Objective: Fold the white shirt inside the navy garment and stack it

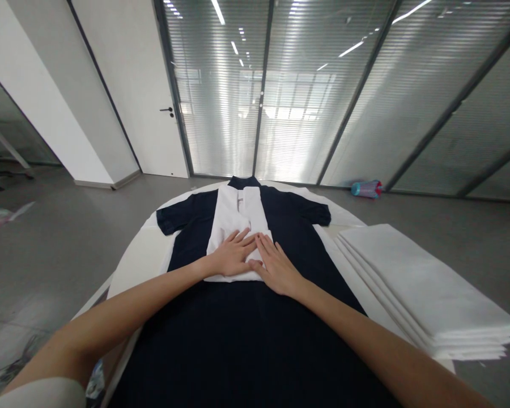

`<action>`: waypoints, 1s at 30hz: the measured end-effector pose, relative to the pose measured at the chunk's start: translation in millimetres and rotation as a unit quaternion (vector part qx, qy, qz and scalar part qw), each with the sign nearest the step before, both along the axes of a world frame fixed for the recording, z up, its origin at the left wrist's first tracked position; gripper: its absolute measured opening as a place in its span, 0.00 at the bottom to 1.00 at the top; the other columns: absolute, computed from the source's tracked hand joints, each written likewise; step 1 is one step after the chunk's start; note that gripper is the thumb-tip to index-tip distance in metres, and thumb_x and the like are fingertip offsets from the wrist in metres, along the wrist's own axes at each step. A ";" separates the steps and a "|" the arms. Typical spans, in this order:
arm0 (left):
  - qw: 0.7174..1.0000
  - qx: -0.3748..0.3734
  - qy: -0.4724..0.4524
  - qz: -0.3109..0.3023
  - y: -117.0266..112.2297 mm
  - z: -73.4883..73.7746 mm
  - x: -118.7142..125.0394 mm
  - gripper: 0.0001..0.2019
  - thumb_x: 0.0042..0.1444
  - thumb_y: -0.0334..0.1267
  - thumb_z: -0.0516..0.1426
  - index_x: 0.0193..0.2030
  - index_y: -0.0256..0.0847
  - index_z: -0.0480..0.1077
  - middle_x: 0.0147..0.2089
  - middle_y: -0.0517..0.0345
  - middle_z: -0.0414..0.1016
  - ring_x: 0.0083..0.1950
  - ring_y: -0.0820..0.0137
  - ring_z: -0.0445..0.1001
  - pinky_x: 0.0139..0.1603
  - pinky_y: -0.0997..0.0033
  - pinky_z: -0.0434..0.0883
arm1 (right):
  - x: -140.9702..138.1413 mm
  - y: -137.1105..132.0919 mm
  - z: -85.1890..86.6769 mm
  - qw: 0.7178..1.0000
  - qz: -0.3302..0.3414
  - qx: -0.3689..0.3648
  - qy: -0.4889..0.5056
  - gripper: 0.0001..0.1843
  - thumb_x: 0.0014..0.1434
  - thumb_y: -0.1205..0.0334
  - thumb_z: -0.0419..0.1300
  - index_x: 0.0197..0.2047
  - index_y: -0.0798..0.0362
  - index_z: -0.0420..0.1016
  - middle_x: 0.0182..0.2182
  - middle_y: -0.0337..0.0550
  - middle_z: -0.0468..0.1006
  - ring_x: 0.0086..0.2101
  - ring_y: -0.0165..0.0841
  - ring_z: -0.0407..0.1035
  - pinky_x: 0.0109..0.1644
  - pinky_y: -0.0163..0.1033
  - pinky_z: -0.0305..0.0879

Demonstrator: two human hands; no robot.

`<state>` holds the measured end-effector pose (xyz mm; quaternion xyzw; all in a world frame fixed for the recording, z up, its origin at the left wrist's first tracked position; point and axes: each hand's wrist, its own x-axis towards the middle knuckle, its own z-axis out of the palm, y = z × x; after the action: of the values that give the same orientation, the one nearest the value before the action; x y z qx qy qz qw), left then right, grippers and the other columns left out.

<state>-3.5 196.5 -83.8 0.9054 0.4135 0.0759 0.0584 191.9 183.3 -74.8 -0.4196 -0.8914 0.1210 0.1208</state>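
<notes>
Several tall glass panels with fine horizontal blinds fill the far side of the room, rising from a grey floor. Left of them stands a white door. A pale table with a rounded far end reaches toward the glass. Spread over it is a dark navy garment, its collar at the far end and its short sleeves laid out to both sides. Right of the garment, on the table, rests a stack of folded white cloth, its layers showing along the near edge.

On the upper middle of the navy garment, just below the collar, lies a folded white garment with a narrow gap near its far edge. Both hands are released and flat on it, palms down, fingers extended: the left hand spread wide, the right hand with its fingers closer together. Their fingertips come together near the middle; whether they touch, I cannot tell.

Beside the glass, a blue-and-pink object lies on the floor. Smallest is the door's dark handle.
</notes>
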 end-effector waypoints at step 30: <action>0.681 -0.416 -0.537 0.273 -94.5 34.1 -83.8 0.35 0.50 0.32 0.68 0.64 0.49 0.62 0.44 0.57 0.70 0.35 0.70 0.79 0.26 0.78 0.72 | 38.5 -31.5 18.7 0.790 -0.180 -0.424 0.406 0.26 0.60 0.58 0.61 0.58 0.50 0.58 0.38 0.40 0.73 0.23 0.29 0.75 0.19 0.32 0.69</action>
<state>-87.3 102.0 -49.6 0.4387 0.5289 0.3817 0.6182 230.4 151.7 -56.1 -0.4938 -0.5281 0.6217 0.3013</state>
